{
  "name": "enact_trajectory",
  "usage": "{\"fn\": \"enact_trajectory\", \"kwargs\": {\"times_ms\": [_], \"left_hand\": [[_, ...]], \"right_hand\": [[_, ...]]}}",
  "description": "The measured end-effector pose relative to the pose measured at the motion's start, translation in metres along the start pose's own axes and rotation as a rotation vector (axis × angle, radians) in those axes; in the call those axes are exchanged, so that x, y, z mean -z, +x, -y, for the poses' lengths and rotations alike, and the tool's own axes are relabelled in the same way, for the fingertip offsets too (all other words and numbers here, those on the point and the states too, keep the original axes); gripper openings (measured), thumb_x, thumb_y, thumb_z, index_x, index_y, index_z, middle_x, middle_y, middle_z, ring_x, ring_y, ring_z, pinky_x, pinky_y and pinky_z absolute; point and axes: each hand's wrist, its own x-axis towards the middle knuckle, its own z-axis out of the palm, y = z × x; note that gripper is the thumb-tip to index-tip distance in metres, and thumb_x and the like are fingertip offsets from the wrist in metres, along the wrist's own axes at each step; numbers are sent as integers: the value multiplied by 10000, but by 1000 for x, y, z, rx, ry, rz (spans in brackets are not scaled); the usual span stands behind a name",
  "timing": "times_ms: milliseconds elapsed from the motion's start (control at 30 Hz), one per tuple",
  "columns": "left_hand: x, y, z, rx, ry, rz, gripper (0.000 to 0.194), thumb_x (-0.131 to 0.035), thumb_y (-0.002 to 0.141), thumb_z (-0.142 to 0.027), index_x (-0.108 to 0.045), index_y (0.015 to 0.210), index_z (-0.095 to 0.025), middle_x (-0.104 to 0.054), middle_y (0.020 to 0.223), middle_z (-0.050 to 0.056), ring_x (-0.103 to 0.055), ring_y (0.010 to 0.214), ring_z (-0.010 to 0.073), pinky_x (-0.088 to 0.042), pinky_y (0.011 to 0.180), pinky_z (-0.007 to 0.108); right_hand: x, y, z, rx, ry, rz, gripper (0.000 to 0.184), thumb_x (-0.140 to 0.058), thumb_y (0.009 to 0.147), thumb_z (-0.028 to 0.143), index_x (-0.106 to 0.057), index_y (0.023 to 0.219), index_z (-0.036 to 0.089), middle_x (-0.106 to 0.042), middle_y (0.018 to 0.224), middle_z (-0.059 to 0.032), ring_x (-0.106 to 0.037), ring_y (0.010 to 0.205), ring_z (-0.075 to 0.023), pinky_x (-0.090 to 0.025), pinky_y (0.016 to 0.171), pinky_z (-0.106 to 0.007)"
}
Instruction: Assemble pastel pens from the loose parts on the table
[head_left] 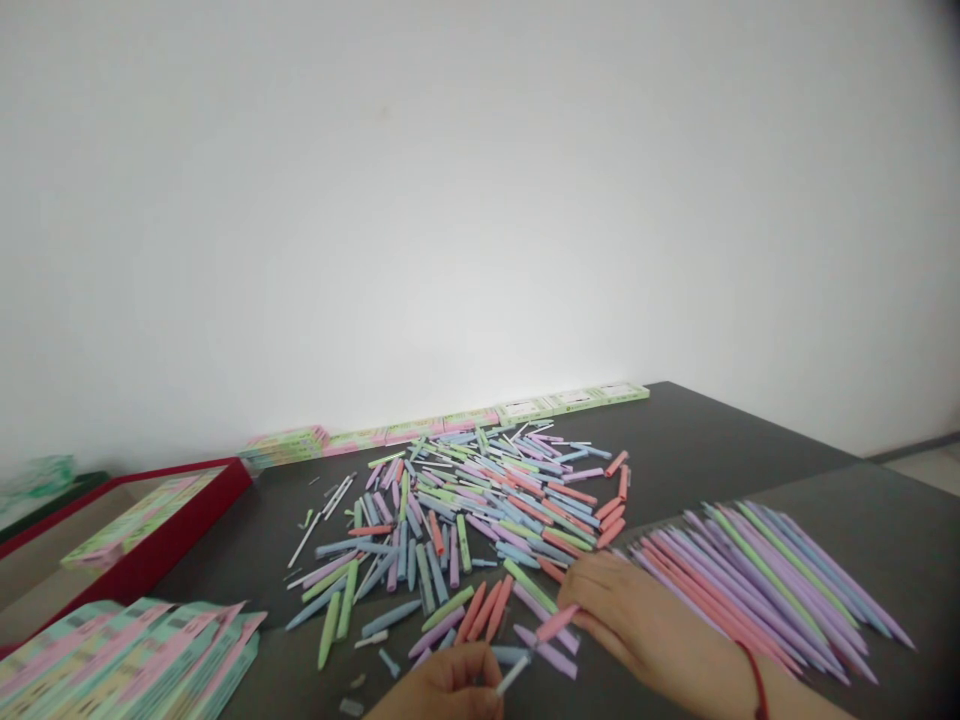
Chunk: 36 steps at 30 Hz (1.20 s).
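Observation:
Low in the middle, my left hand (450, 684) pinches a thin white pen refill (513, 676) between thumb and forefinger. Just to the right, my right hand (626, 606) is closed on a short coral pen barrel (558, 623), its free end pointing toward the left hand. The refill and the barrel are close to each other; I cannot tell whether they touch. Beyond both hands spreads a pile of pen parts (457, 500) in purple, blue, green and coral. Beside my right forearm lies a row of long pointed pens (757, 585), mostly purple and coral.
A red box (187, 525) with flat printed packs (142, 520) inside stands at the left. Printed sleeves (142, 660) fan out in front of it. More flat boxes (465, 421) line the wall along the back edge of the dark table (720, 440).

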Motion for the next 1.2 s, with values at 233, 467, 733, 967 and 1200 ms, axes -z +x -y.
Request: {"fn": "enact_trajectory", "kwargs": {"times_ms": [233, 467, 733, 967, 1200], "left_hand": [[-11, -8, -8, -114, 241, -104, 280, -550, 780, -485, -461, 739, -222, -439, 604, -64, -336, 533, 100, -236, 502, 219], [-16, -12, -23, -100, 778, -265, 40, -492, 784, -237, -464, 805, -257, -542, 676, -17, -490, 612, 177, -281, 550, 255], [-25, -11, -36, 24, 1110, -302, 121, -386, 852, -243, -507, 861, -250, -687, 871, 117, -658, 833, 349, -358, 605, 346], [-29, -14, -51, 2, 1240, -293, 281, -367, 834, -146, -618, 957, -167, -686, 1000, 210, -633, 952, 401, -441, 718, 431], [-17, -9, -28, -237, 1035, -455, 343, -415, 835, -163, -586, 1118, -251, -691, 1068, 134, -651, 945, 288, -452, 736, 317]], "right_hand": [[-10, 4, 12, -3, 76, 59, 158, -454, 932, 205, -611, 943, 215, -634, 895, -30, -564, 862, -182, -423, 793, -307], [-10, 3, 9, -15, 130, 40, 133, -478, 916, 179, -608, 923, 209, -633, 907, -27, -564, 869, -175, -417, 794, -290], [-6, 4, 12, -102, 215, 79, 116, -528, 875, 180, -629, 826, 205, -630, 798, 4, -571, 741, -142, -405, 679, -238], [-7, 2, 3, -275, 506, 109, 93, -552, 849, 230, -632, 812, 203, -617, 771, 21, -558, 727, -146, -396, 637, -231], [-2, 2, -19, -380, 1206, -75, 123, -586, 850, 312, -631, 876, 201, -621, 863, -26, -559, 803, -170, -426, 755, -304]]}}
